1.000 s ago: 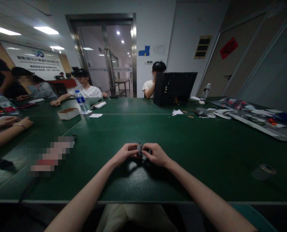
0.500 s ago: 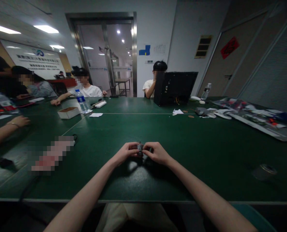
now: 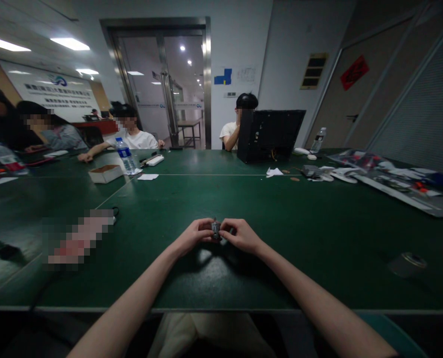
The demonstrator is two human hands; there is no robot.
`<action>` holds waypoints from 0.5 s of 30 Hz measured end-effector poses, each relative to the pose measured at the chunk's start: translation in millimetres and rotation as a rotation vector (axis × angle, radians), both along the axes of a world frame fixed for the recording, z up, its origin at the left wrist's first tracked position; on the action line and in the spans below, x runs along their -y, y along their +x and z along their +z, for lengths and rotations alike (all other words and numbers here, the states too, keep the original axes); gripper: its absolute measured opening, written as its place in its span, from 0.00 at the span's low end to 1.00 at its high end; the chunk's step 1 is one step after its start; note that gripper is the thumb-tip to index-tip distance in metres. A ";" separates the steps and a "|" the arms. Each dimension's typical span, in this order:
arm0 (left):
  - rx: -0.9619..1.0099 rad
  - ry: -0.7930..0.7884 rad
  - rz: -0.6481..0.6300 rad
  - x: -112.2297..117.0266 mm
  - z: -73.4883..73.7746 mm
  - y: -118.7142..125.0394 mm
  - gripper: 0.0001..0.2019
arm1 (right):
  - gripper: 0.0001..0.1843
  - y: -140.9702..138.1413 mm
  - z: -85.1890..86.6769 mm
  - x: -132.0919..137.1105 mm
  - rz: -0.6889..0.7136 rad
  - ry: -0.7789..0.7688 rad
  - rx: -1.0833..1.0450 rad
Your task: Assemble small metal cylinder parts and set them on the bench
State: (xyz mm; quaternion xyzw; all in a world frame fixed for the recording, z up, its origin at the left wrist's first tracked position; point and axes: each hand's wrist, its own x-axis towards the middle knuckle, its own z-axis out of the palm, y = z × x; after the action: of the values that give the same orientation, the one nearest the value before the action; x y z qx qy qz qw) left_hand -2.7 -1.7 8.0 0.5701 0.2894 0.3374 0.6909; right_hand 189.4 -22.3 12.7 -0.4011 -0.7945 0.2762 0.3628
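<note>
Between my two hands, just above the green table (image 3: 161,209), is a small grey metal part (image 3: 216,229) with a short thin pin at its top. My left hand (image 3: 195,236) pinches it from the left, thumb and fingers closed. From the right, the closed fingertips of my right hand (image 3: 241,234) press against the same part. Fingers cover its sides, and it is too small to make out its exact kind.
A dark metal cylinder (image 3: 407,264) lies at the right, a small black piece (image 3: 5,249) at the left. Farther back are an open white box (image 3: 105,174), a water bottle (image 3: 126,155), a black computer case (image 3: 271,136) and a cluttered tray (image 3: 403,191). Several people sit around.
The small metal part has tilted slightly between my fingers, while my hands stay nearly in place. Another person's forearm at the left has withdrawn almost out of view.
</note>
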 end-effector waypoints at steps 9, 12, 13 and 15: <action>-0.017 0.048 -0.008 -0.2 0.6 -0.3 0.18 | 0.04 -0.8 -0.2 0.4 0.004 0.002 -0.006; -0.044 0.079 -0.010 -0.1 2.6 -0.5 0.19 | 0.04 -0.6 -1.2 -0.3 -0.001 0.017 0.017; -0.058 0.089 -0.006 -0.2 2.9 -0.4 0.19 | 0.04 -0.4 -1.7 -0.6 -0.001 0.024 0.023; -0.083 0.107 0.008 -0.8 2.8 -0.1 0.19 | 0.04 0.0 -3.1 -1.2 0.000 0.036 0.036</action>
State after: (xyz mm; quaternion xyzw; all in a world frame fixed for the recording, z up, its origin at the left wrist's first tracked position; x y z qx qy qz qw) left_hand -2.8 -0.8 10.8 0.6185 0.3015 0.3311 0.6457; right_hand 189.5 -21.0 9.6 -0.3993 -0.8057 0.2550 0.3556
